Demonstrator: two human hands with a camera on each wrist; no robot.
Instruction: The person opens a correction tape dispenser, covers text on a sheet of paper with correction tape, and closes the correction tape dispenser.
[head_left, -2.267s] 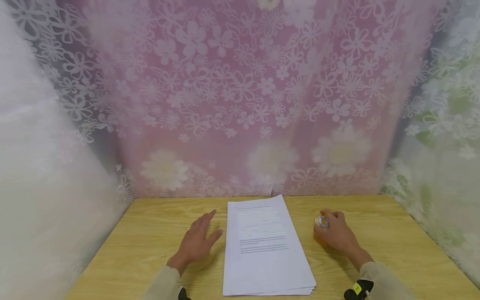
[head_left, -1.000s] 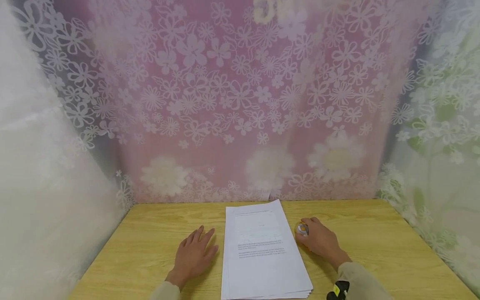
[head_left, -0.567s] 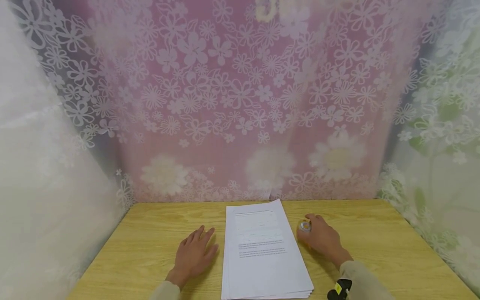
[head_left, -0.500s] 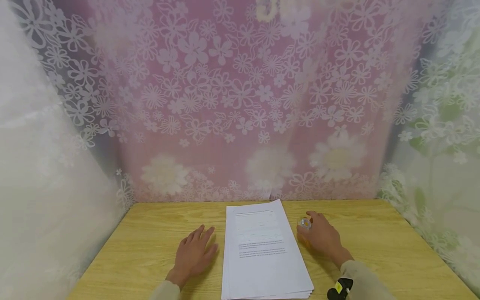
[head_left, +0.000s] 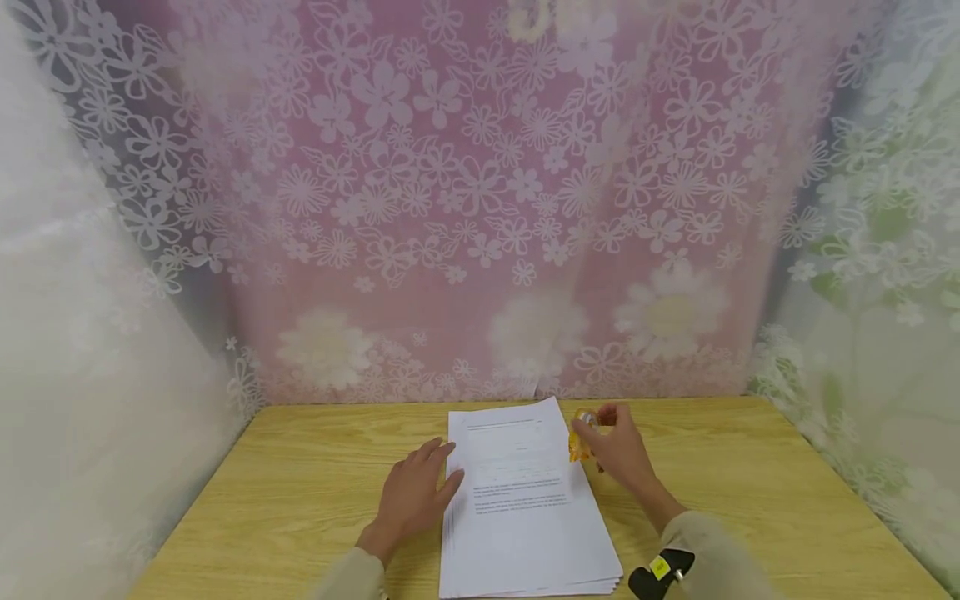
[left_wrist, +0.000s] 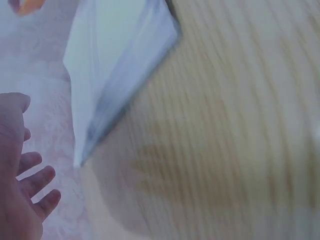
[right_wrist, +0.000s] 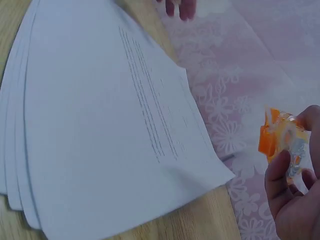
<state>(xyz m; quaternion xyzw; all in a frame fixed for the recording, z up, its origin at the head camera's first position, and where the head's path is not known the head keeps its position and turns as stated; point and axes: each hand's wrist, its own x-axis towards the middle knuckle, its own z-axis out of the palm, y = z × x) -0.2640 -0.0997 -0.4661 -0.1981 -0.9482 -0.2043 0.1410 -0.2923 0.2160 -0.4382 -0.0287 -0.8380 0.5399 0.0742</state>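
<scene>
My right hand [head_left: 624,454] pinches a small clear-and-orange plastic item [head_left: 578,446] between thumb and fingers, just over the right edge of a paper stack [head_left: 525,542]. In the right wrist view the item [right_wrist: 270,140] shows an orange part at one end and a silvery, ring-like part inside clear plastic. Printed text runs across the top sheet, and the stack's near corners are fanned. My left hand [head_left: 412,496] has its fingers spread and relaxed, with thumb and fingertips overlapping the stack's left edge. In the left wrist view this hand [left_wrist: 20,170] holds nothing.
The stack lies on a wood-grain table [head_left: 315,467]. A pink floral curtain [head_left: 450,250] hangs along the back edge, with pale sheeting [head_left: 97,400] on the left and a floral one [head_left: 885,350] on the right.
My right hand has moved left and away from me, bringing the clear-and-orange item up to the stack and turning it. The left hand has shifted right, to the paper's left edge.
</scene>
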